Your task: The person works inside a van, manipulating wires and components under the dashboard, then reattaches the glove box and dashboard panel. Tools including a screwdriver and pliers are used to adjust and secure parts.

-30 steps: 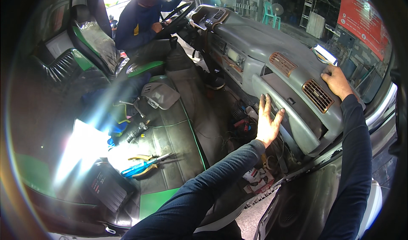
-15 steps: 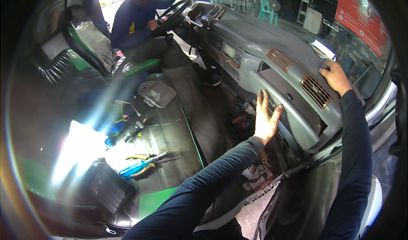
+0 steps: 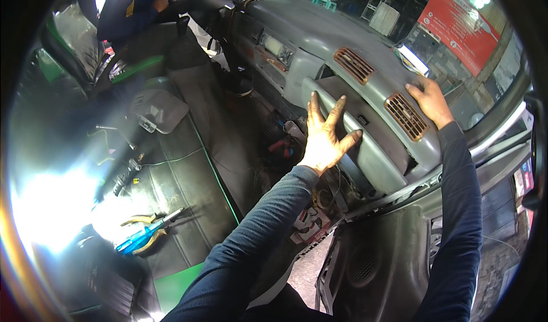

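My left hand (image 3: 325, 140), fingers spread, is against the grey glovebox lid (image 3: 365, 148), which stands tilted out from the dashboard (image 3: 311, 28). At the dashboard's far right edge, my right hand (image 3: 432, 102) is hooked over the rim with the thumb on top; its other fingertips are hidden. Between my hands are two brown-slatted air vents, one nearer the middle (image 3: 354, 65) and one close to my right hand (image 3: 406, 116). A dark gap shows behind the lid.
On the black seat (image 3: 177, 191) lie yellow-handled pliers (image 3: 149, 243), a blue-handled screwdriver (image 3: 142, 235), a grey plastic cover (image 3: 158, 111) and a thin wire. Another person (image 3: 128, 14) sits on the driver's side. The open door (image 3: 379, 265) is below my right arm.
The view has shifted right, so the cabin appears farther left. My left hand has spread its fingers against the glovebox lid; my right hand stays at the dashboard's edge.
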Motion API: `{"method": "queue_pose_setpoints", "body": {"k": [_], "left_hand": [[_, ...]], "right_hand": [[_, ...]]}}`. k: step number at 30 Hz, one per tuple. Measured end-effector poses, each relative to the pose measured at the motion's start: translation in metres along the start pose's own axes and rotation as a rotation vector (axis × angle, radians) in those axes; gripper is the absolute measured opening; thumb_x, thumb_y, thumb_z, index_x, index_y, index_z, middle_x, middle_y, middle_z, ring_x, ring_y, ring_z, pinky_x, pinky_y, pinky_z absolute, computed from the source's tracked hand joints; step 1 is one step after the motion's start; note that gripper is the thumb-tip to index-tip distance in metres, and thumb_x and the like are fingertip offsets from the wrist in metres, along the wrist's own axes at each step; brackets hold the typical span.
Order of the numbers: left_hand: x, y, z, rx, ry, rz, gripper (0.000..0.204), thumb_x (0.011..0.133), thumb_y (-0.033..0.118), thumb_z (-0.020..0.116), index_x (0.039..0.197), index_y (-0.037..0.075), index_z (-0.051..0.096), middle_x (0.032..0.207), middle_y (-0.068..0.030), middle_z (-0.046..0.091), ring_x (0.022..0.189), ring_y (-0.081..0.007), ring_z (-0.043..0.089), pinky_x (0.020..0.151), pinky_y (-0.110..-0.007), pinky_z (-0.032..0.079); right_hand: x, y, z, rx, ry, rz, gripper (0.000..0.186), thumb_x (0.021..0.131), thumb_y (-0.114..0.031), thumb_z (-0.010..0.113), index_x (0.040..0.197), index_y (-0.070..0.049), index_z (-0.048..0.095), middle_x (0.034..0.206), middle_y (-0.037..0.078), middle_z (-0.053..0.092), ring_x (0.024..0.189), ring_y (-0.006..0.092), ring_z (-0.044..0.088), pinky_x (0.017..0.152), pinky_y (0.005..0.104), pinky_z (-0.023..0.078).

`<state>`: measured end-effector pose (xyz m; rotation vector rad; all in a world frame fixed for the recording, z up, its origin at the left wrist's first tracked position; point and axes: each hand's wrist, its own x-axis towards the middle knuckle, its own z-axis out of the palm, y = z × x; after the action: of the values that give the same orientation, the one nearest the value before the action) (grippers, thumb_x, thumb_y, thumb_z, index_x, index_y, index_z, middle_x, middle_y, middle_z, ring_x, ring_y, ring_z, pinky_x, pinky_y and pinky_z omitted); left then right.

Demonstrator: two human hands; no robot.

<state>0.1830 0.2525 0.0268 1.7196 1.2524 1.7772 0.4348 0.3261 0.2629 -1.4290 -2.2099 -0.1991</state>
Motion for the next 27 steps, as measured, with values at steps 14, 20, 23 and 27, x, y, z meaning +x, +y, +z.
{"method": "queue_pose_setpoints", "body": {"k": [14,20,23,27], "left_hand": [[0.0,-0.013,0.013,-0.133,0.126,-0.023,0.148,0.061,0.063,0.1,0.171,0.005,0.021,0.178,-0.0316,0.012,0.164,-0.0559,0.012,0.13,-0.07,0.019],[0.0,-0.011,0.013,-0.192,0.159,-0.044,0.148,0.059,0.057,0.101,0.172,0.005,0.021,0.179,-0.0272,0.015,0.166,-0.0523,0.012,0.13,-0.072,0.02],[0.001,-0.009,0.011,-0.192,0.14,-0.066,0.148,0.059,0.056,0.102,0.172,0.005,0.02,0.179,-0.0273,0.015,0.166,-0.0521,0.012,0.13,-0.071,0.021],[0.001,-0.007,0.01,-0.183,0.129,-0.075,0.15,0.058,0.056,0.103,0.172,0.006,0.02,0.178,-0.0276,0.015,0.165,-0.052,0.013,0.129,-0.07,0.023]], "right_hand": [[0.026,-0.137,0.035,-0.384,-0.174,-0.409,0.033,0.089,-0.02,0.084,0.117,-0.005,0.074,0.119,0.014,0.068,0.111,0.0299,0.066,0.094,0.0424,0.054],[0.067,-0.187,0.09,-0.922,-0.36,-0.757,0.039,0.079,-0.016,0.084,0.118,-0.013,0.082,0.155,0.013,0.054,0.155,0.0346,0.039,0.127,0.0567,0.034],[0.081,-0.191,0.108,-0.963,-0.39,-0.791,0.034,0.079,-0.017,0.084,0.113,-0.015,0.086,0.16,0.013,0.05,0.16,0.035,0.032,0.13,0.0627,0.028],[0.086,-0.193,0.129,-1.166,-0.407,-0.826,0.025,0.085,-0.023,0.079,0.108,-0.017,0.087,0.163,0.01,0.05,0.162,0.0336,0.03,0.131,0.0632,0.026]]}}
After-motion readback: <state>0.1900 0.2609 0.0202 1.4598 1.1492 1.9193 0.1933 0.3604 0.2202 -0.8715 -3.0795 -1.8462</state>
